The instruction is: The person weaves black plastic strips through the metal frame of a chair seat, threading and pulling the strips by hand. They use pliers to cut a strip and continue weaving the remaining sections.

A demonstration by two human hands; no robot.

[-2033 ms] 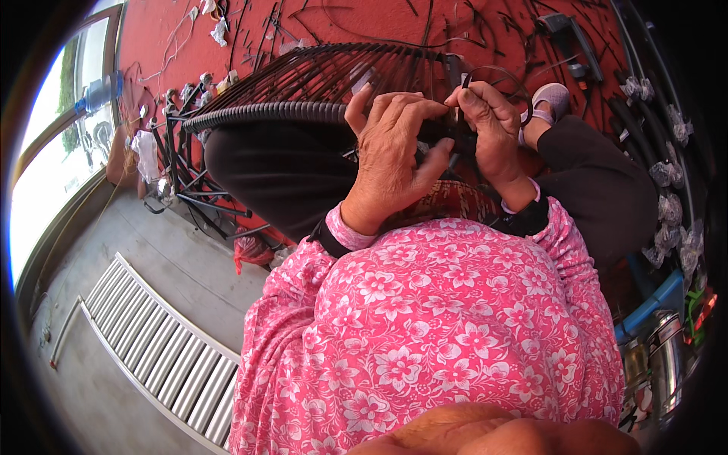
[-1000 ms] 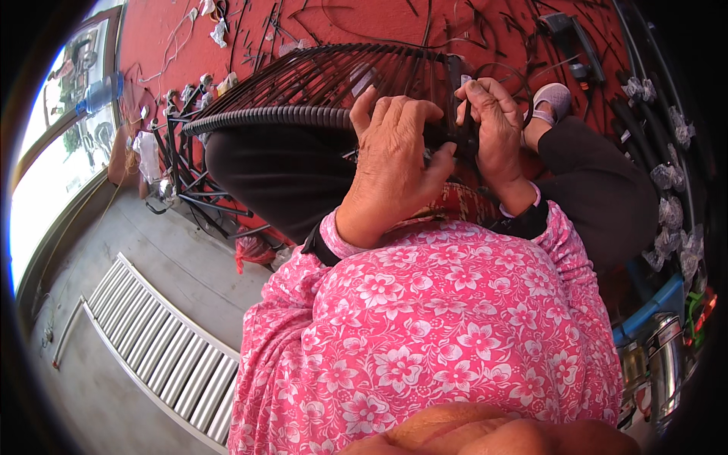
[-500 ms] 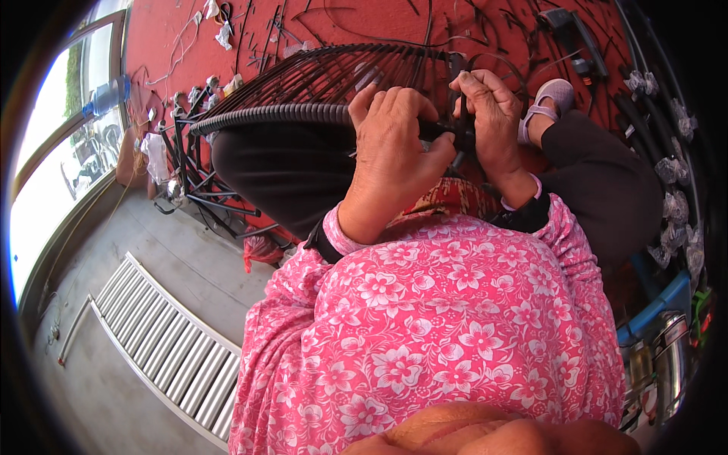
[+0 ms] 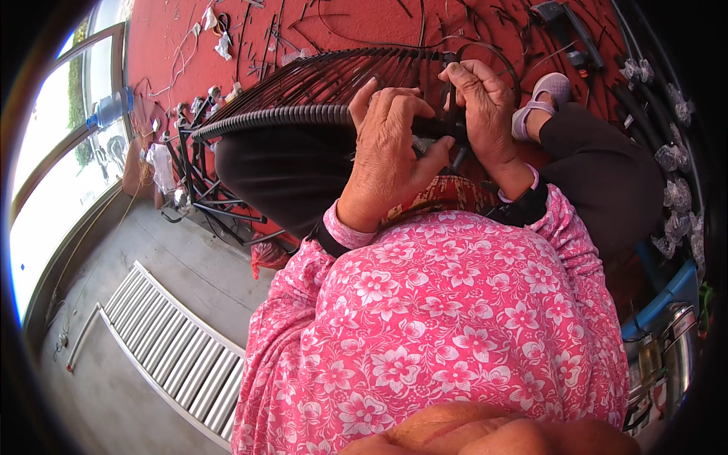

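Note:
A dark frame (image 4: 284, 115) lies across my lap, its near rail wrapped in close turns of cord and thin dark strands (image 4: 326, 80) stretched side by side to its far edge. My left hand (image 4: 387, 155) grips the right end of the wrapped rail, fingers bent over it and the thumb pointing right. Just beyond, my right hand (image 4: 487, 110) is closed in a pinch at the frame's right corner, on a dark strip that loops out behind it (image 4: 518, 82). The fingertips partly hide what they hold.
Cut strips litter the red mat (image 4: 364, 23). A dark power tool (image 4: 569, 34) lies at the far right. Black tubes with plastic-wrapped ends (image 4: 675, 163) line the right side, near a blue bin (image 4: 667, 299). A slatted metal rack (image 4: 171, 341) rests on the grey floor at left.
My right hand has shifted slightly left and away from me, still pinching at the corner. My left hand stays on the rail. The whole view has turned a little.

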